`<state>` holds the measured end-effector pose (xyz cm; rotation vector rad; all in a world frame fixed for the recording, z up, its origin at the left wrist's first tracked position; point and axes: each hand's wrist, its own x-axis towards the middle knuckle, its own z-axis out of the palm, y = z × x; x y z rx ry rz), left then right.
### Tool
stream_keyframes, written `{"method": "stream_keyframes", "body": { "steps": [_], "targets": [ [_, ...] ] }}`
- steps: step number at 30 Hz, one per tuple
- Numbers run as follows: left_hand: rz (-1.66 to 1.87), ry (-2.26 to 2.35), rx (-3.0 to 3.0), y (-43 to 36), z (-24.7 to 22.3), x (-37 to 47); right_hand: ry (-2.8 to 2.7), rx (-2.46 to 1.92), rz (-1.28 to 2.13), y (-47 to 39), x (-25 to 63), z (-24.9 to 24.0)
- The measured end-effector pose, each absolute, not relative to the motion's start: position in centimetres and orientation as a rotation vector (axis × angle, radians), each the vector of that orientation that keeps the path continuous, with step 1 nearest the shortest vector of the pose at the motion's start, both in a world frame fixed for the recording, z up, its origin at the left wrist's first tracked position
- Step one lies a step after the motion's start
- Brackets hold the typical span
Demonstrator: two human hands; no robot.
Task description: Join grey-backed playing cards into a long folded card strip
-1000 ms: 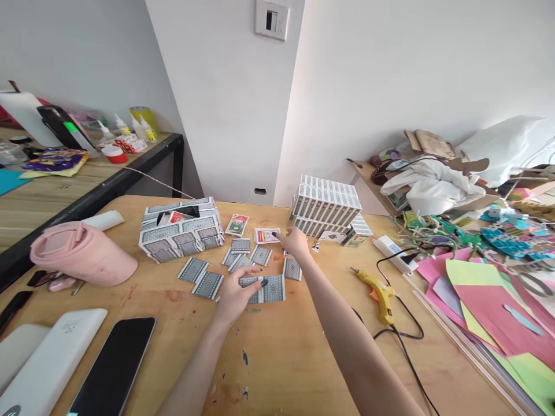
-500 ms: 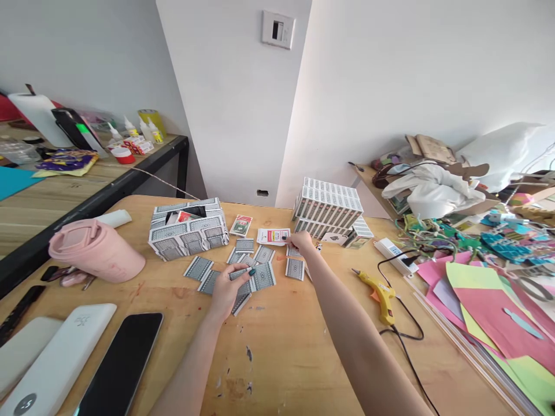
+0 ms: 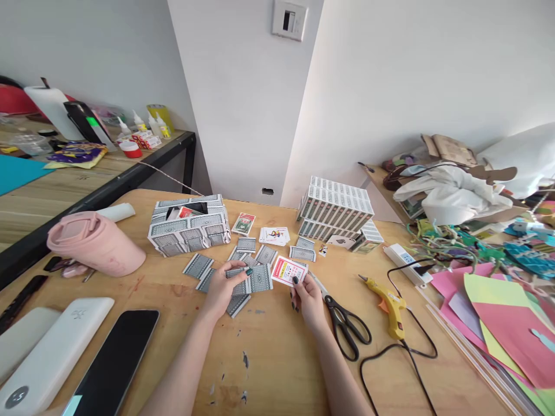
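Observation:
My left hand [image 3: 229, 282] pinches a grey patterned card piece [image 3: 260, 277] above the scattered cards. Between the thumb and fingers of my right hand [image 3: 306, 292] is a red and white card [image 3: 288, 270], just right of that piece. Several grey-backed cards [image 3: 198, 266] lie around my left hand. Behind them stands a card-covered box [image 3: 187, 234] with an opening on top. A fanned stack of white cards [image 3: 274, 235] lies beyond my hands, beside a card pack [image 3: 243, 224]. Stacked card packs [image 3: 336, 202] stand behind, to the right.
Black-handled scissors [image 3: 347, 326] lie beside my right forearm. Farther right are a yellow glue gun [image 3: 392, 309] with its cable, a power strip [image 3: 407, 266] and coloured paper [image 3: 511, 323]. At left are a pink cup [image 3: 97, 242], a black phone [image 3: 119, 361] and a white power bank [image 3: 60, 352].
My right hand has come back from the stack with the red and white card, leaving a picture card on top. The scissors now show. My left hand keeps its hold.

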<state>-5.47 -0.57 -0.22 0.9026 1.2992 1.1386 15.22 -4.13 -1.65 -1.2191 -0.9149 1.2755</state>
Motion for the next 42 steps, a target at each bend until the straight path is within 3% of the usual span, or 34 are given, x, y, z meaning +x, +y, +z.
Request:
{"method": "stream_keyframes", "body": {
  "steps": [18, 42],
  "targets": [
    [1.166, 1.375, 0.947, -0.6, -0.5, -5.3, -0.928, -1.236, 1.279, -4.5, 15.7, -1.6],
    [1.009, 1.460, 1.310, -0.7, -0.3, -5.4, -1.265, -1.210, 1.551, -5.3, 18.3, -1.8]
  ]
}}
